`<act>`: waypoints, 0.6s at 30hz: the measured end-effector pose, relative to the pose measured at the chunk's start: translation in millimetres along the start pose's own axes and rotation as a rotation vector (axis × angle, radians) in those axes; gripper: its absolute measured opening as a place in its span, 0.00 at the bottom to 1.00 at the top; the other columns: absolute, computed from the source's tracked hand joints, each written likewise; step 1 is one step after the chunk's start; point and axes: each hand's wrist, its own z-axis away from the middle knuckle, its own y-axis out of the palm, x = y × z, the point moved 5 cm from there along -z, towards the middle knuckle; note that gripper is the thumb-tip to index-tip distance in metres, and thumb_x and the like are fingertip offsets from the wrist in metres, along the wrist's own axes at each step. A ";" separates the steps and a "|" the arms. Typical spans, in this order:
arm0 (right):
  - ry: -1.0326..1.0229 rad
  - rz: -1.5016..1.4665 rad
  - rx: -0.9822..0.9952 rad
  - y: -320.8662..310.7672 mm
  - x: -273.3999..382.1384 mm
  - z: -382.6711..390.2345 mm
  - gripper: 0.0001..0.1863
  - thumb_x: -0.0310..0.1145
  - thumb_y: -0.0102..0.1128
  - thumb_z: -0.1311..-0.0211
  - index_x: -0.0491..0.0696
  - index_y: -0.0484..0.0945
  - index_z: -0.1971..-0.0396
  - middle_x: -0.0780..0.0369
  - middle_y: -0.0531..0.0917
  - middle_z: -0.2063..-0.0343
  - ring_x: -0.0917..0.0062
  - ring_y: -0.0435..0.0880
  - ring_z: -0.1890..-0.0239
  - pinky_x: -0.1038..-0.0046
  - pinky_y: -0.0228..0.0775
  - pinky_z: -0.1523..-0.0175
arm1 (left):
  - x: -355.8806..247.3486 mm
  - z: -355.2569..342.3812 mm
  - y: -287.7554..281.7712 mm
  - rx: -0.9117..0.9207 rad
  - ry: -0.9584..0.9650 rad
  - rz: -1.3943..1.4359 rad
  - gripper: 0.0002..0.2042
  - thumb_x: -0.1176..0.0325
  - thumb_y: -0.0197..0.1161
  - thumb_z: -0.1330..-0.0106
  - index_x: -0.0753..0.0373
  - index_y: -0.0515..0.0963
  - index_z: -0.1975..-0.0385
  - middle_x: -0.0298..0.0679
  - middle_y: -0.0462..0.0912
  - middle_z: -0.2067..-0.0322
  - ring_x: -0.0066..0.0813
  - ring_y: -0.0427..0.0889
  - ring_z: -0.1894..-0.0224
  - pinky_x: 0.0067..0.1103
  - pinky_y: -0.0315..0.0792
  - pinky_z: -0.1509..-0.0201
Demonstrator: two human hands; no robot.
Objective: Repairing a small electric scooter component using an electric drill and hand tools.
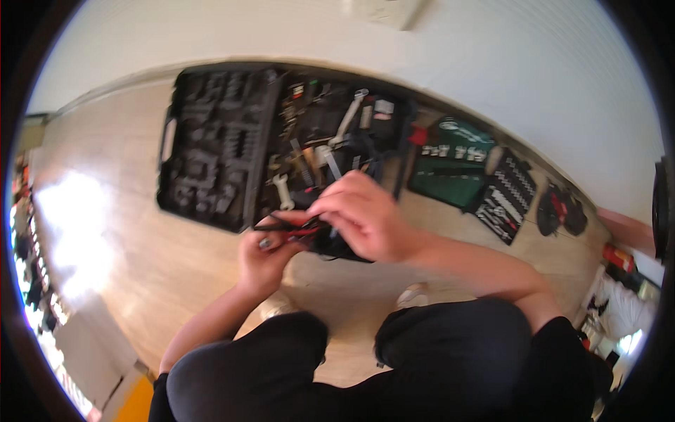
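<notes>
Gripping hand, left (260,266): one, its thumb and fingers closed around a red-and-black tool (302,231); one round silver end (265,243) pokes out by the thumb.
Second hand, right (369,221): one, fingers bent and drawn together at the tool's right end; whether they pinch it, I cannot tell.
Red-and-black tool: one, held in front of the big case's near edge, between the two hands; its exact kind is hidden by the fingers.
Dark bundle (334,244): one, just below the right hand, blurred.
Big black case (211,219): one, lying open on the floor (126,232) in two halves; the left half has moulded recesses, the right half loose tools.
Wrenches: two plain to see, one long silver wrench (348,119) at the upper middle and one shorter wrench (283,190) near the left hand; smaller pieces overlap too much to count.
Green case (446,186): one, open, right of the big case, with at least five silver sockets in a row.
Black tray (506,158): one, beside the green case, holding rows of small silver pieces.
Black-and-red item (561,211): one, farthest right of the row.
Shoes: two, one pale shoe (413,295) below the right forearm, the other by the left knee.
Writing: white lettering on the green case and one white label (383,107) in the big case, both unclear.
</notes>
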 end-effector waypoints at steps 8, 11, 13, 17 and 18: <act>0.594 -0.386 0.191 28.1 -23.5 4.0 0.06 0.27 0.64 0.32 0.41 0.79 0.61 0.61 0.85 0.72 0.79 0.85 0.68 0.74 0.77 0.60 | 33.7 12.6 -15.6 0.250 -0.190 0.081 0.25 0.91 0.67 0.43 0.59 0.55 0.80 0.44 0.82 0.61 0.29 0.85 0.56 0.24 0.81 0.58; 0.485 -0.205 0.115 31.3 -21.2 16.7 0.10 0.33 0.65 0.32 0.42 0.76 0.66 0.60 0.81 0.72 0.71 0.82 0.72 0.69 0.74 0.64 | 51.2 14.8 -27.1 0.162 -0.227 0.102 0.26 0.89 0.68 0.42 0.57 0.55 0.80 0.38 0.80 0.67 0.22 0.82 0.62 0.21 0.77 0.60; 0.362 -0.039 0.122 33.5 -21.2 26.6 0.12 0.37 0.66 0.33 0.43 0.77 0.68 0.57 0.77 0.72 0.60 0.79 0.72 0.62 0.70 0.67 | 54.0 8.6 -31.6 0.082 -0.247 0.142 0.26 0.89 0.69 0.42 0.56 0.55 0.80 0.37 0.80 0.69 0.20 0.80 0.65 0.20 0.76 0.61; 0.397 -0.021 0.244 39.8 -29.7 38.8 0.13 0.38 0.66 0.34 0.43 0.78 0.69 0.56 0.79 0.72 0.57 0.81 0.69 0.60 0.72 0.63 | 55.5 4.3 -29.8 0.182 -0.294 0.004 0.26 0.88 0.69 0.43 0.57 0.55 0.79 0.34 0.77 0.73 0.19 0.81 0.64 0.20 0.76 0.62; 0.398 -0.020 0.243 39.1 -30.9 37.8 0.13 0.38 0.66 0.34 0.43 0.78 0.69 0.56 0.79 0.72 0.57 0.81 0.69 0.60 0.72 0.63 | 53.6 5.1 -30.0 0.184 -0.294 0.005 0.26 0.88 0.69 0.43 0.57 0.55 0.79 0.34 0.77 0.73 0.19 0.81 0.64 0.20 0.76 0.62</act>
